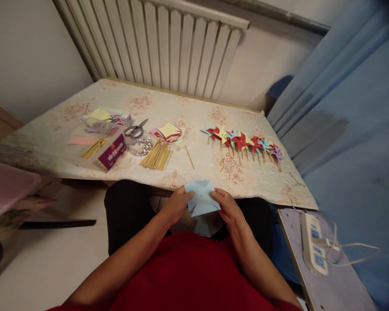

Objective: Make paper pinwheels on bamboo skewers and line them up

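A light blue square of paper (201, 202) with slits running in from its corners is held over my lap, just off the table's front edge. My left hand (179, 203) pinches its left side, thumb on top. On the opposite side my right hand (226, 204) grips the paper the same way. Straight ahead on the table lies a single thin stick (189, 157). Left of it are a bundle of sticks (156, 155) and a stack of coloured paper squares (169, 131). A row of finished paper pinwheels (243, 141) rests to the right.
Scissors (136, 129) lie by a round clear container of small shiny pieces (140, 146). A purple-fronted plastic box (112, 152) holds more sticks. The table (194, 108) has a flowered cloth. A power strip (314, 244) with cables sits at lower right, beside a blue curtain (346, 121).
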Demonstrator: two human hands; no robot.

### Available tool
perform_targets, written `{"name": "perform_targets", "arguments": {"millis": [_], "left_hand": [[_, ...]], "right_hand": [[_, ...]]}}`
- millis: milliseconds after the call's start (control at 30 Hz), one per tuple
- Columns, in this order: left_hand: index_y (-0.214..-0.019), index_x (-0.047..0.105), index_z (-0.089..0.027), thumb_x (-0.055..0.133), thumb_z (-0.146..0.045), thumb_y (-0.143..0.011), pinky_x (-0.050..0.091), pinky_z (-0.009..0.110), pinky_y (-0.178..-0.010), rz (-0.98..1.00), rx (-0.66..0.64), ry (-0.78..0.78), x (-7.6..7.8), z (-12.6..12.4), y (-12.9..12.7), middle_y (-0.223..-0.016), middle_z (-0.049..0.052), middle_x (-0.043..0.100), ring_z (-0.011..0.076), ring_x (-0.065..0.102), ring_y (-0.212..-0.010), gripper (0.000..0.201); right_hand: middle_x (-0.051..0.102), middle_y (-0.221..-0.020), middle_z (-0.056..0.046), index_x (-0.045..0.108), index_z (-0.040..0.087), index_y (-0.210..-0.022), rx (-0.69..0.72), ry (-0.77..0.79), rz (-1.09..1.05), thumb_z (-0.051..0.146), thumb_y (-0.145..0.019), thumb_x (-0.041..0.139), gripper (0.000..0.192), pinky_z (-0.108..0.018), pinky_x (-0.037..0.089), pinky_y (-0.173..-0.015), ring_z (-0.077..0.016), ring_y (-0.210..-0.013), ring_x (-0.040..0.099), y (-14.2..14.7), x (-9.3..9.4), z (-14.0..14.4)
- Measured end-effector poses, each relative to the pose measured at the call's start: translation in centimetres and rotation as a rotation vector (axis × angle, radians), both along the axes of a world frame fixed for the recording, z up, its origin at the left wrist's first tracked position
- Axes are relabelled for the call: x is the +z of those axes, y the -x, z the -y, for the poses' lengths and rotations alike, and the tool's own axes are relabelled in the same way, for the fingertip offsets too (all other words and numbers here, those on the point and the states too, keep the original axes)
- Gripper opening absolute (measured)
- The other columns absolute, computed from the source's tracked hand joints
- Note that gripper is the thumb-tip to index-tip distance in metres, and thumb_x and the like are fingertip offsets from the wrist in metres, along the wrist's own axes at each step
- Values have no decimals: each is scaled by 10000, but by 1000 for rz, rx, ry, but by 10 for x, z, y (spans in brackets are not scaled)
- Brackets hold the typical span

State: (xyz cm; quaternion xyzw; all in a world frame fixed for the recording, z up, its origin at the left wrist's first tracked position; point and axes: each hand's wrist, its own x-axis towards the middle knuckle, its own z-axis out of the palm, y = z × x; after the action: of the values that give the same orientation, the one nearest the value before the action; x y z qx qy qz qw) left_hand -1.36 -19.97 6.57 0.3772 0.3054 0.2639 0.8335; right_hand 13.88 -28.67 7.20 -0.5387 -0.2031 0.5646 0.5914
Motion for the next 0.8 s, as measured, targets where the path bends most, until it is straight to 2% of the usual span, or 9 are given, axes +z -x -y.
{"name": "perform_targets", "arguments": {"millis": [100, 300, 433, 533, 633, 700, 800], "left_hand": [[-938, 660, -132, 677, -261, -689, 408, 242, -568, -74, -45, -51, 0, 1, 0, -724, 36, 656, 125, 542, -583, 282], [-921, 649, -146, 671, -279, -702, 404, 244, -583, -146, -105, -121, -2, 1, 3, -731, 22, 636, 142, 553, -634, 257], [-1043, 619, -174, 648, -301, -739, 396, 234, -556, -146, -119, -165, -2, 1, 8, -709, 2, 610, 125, 535, -592, 331], [-1221, 531, -200, 657, -280, -731, 457, 268, -615, -128, -100, -152, 0, 2, 14, -840, 34, 642, 154, 598, -679, 511], [-1316, 460, -227, 666, -250, -718, 498, 315, -694, -86, -67, -177, 0, 4, 22, -1030, 75, 646, 178, 639, -775, 633], [-1335, 457, -248, 653, -245, -731, 507, 340, -744, -46, -72, -225, -1, 5, 28, -1085, 83, 639, 189, 651, -817, 635], [-1278, 546, -259, 620, -228, -761, 495, 353, -811, -36, -113, -343, -3, 6, 34, -1094, 77, 647, 198, 645, -887, 524]], "right_hand": [[709, -749, -38, 702, 177, -879, 31, 19, -24, 398, -594, 814, 378, -278, 458, -582, -155, -580, 599, 5, -3, 1], [717, -712, -37, 694, 149, -843, -33, 54, -65, 314, -491, 848, 419, -303, 495, -587, -176, -574, 620, 12, -9, -2], [710, -684, -32, 682, 144, -816, -90, 61, -81, 286, -480, 842, 398, -308, 502, -582, -174, -559, 616, 8, -7, -4], [704, -670, -25, 678, 152, -815, -143, 59, -78, 269, -482, 841, 389, -319, 509, -585, -176, -550, 614, 3, -6, -4], [706, -684, -33, 682, 174, -825, -179, 53, -45, 284, -510, 834, 367, -347, 521, -584, -196, -556, 624, 0, -7, -4], [713, -710, -47, 682, 191, -830, -187, 51, -23, 302, -537, 825, 345, -371, 527, -586, -220, -579, 640, -1, -8, -4], [717, -729, -53, 673, 201, -828, -200, 50, -8, 305, -542, 826, 340, -383, 528, -592, -240, -613, 655, -1, -9, -5]]}}
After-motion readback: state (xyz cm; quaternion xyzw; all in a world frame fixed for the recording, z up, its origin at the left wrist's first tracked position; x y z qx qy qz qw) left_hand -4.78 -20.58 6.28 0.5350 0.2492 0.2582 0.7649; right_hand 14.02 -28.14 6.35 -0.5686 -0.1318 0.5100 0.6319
